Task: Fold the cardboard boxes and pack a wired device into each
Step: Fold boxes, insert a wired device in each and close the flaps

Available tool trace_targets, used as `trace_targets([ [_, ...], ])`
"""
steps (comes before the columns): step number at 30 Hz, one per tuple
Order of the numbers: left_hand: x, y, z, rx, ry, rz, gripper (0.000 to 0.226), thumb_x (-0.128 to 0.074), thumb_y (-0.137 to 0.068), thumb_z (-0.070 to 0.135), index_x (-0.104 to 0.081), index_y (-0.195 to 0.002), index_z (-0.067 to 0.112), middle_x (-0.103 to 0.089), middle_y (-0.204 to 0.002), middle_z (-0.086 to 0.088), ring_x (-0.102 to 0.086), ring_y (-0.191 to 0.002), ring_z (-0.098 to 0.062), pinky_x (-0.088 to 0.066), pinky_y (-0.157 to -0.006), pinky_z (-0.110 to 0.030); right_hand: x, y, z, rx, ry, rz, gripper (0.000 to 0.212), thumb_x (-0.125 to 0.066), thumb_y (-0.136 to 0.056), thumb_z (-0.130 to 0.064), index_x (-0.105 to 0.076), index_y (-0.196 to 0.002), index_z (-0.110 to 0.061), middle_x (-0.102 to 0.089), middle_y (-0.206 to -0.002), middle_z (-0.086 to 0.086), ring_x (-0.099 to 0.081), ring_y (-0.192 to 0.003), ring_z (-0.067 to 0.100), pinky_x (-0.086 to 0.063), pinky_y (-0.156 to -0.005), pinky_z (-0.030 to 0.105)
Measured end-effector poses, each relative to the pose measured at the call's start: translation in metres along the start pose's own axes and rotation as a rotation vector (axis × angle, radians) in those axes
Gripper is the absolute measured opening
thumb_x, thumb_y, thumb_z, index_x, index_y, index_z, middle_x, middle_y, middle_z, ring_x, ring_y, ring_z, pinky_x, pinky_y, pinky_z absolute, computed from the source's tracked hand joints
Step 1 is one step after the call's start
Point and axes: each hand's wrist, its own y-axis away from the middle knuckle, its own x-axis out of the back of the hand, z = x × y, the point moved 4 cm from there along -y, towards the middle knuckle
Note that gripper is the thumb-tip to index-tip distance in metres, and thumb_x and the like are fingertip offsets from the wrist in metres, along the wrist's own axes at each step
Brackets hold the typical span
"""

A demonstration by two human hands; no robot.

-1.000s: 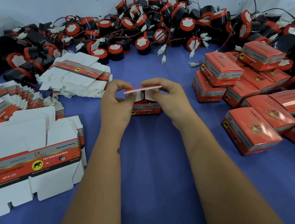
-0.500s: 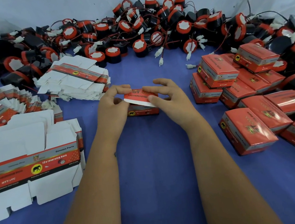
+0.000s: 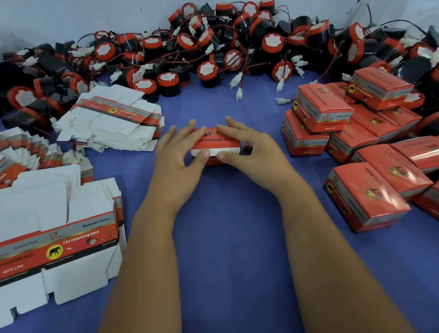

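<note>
A small red cardboard box (image 3: pixel 216 139) stands on the blue table (image 3: pixel 231 248) at the centre. My left hand (image 3: pixel 176 159) lies on its left side and my right hand (image 3: pixel 256 148) on its right, straight fingers spread over the lid. Both thumbs press the white tuck flap at the box's front edge. What is inside the box is hidden. Black-and-red wired devices (image 3: pixel 199 52) with white plugs lie heaped along the back.
Flat unfolded box blanks lie in stacks at the left (image 3: pixel 49 251) and back left (image 3: pixel 113 121). Several closed red boxes (image 3: pixel 366 198) are piled at the right, some stacked (image 3: pixel 322 109). A white wall stands behind the heap.
The lid, held up level by both hands a second ago, has swung down onto the box. My fingers have gone from pinching it to lying flat over it.
</note>
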Motion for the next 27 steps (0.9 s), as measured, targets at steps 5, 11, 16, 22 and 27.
trace_targets([
  [5,-0.002,-0.001,-0.005,0.011,0.108,-0.069,0.052,-0.061,-0.097,0.014,-0.045,-0.145,0.027,-0.034,-0.144,0.026,-0.013,-0.142,0.007,-0.011,-0.102,0.004,0.000,0.000,0.001,0.014,0.036,0.028,0.050,-0.070,-0.089,-0.016,-0.056,-0.137,-0.023,-0.040,-0.152,-0.011,-0.036,-0.137,0.001,-0.032,-0.098,0.001],
  [11,0.005,-0.001,0.000,0.035,0.319,0.044,0.031,-0.061,-0.097,0.013,-0.061,-0.117,0.037,-0.058,-0.130,0.018,-0.051,-0.117,0.014,-0.040,-0.091,-0.003,-0.001,0.001,-0.004,0.031,-0.105,0.090,0.028,-0.065,-0.092,-0.015,-0.064,-0.115,-0.030,-0.061,-0.128,-0.010,-0.055,-0.118,0.006,-0.050,-0.093,0.019],
  [16,0.006,-0.001,0.002,0.037,0.374,0.039,0.025,-0.059,-0.098,0.010,-0.066,-0.113,0.029,-0.060,-0.130,0.012,-0.053,-0.124,-0.001,-0.046,-0.089,-0.007,-0.001,0.001,-0.006,0.048,-0.186,0.071,0.015,-0.059,-0.093,-0.007,-0.060,-0.096,-0.021,-0.065,-0.109,-0.004,-0.060,-0.100,-0.004,-0.050,-0.075,0.014],
  [22,0.007,0.002,-0.001,0.063,0.437,0.029,0.038,-0.062,-0.090,-0.005,-0.071,-0.110,0.026,-0.058,-0.136,0.009,-0.051,-0.127,0.001,-0.047,-0.091,-0.010,-0.001,0.000,-0.004,-0.003,-0.129,0.152,0.016,-0.066,-0.090,-0.007,-0.063,-0.091,-0.023,-0.050,-0.141,0.000,-0.044,-0.132,0.008,-0.045,-0.100,0.024],
  [27,0.002,0.002,0.001,0.007,0.233,0.080,0.037,-0.073,-0.082,-0.002,-0.069,-0.112,0.020,-0.056,-0.137,0.007,-0.048,-0.132,-0.012,-0.045,-0.108,-0.034,0.001,-0.001,-0.008,0.085,0.089,0.319,0.015,-0.075,-0.084,-0.012,-0.073,-0.098,-0.016,-0.047,-0.100,-0.007,-0.050,-0.090,-0.005,-0.039,-0.075,0.001],
])
